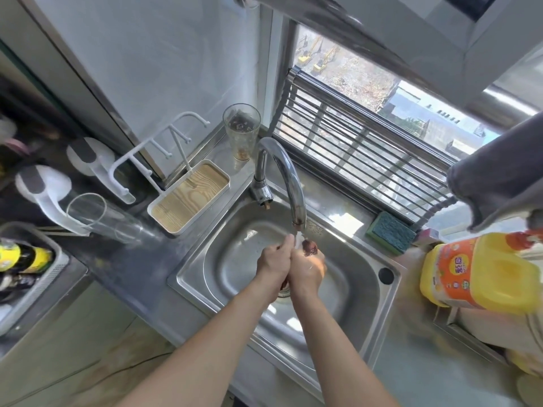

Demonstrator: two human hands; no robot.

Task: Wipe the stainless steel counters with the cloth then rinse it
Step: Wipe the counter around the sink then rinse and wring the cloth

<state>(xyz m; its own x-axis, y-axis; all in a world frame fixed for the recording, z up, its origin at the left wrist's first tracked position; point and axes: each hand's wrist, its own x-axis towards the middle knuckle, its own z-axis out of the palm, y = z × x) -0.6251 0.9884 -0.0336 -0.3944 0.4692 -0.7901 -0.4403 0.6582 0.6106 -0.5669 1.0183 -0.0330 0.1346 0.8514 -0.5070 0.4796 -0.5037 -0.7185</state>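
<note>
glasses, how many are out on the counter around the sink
2. One tall glass stands upright in the back corner behind the tap; another glass lies on its side left of the wooden tray. More may be hidden.

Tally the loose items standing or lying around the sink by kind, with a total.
Clear drinking glasses: 2, one upright behind the faucet, one lying on its side on the left counter
Scrub sponges: 1, green and blue
Yellow detergent jugs: 1
White trays with wooden base: 1
Total: 5
</note>
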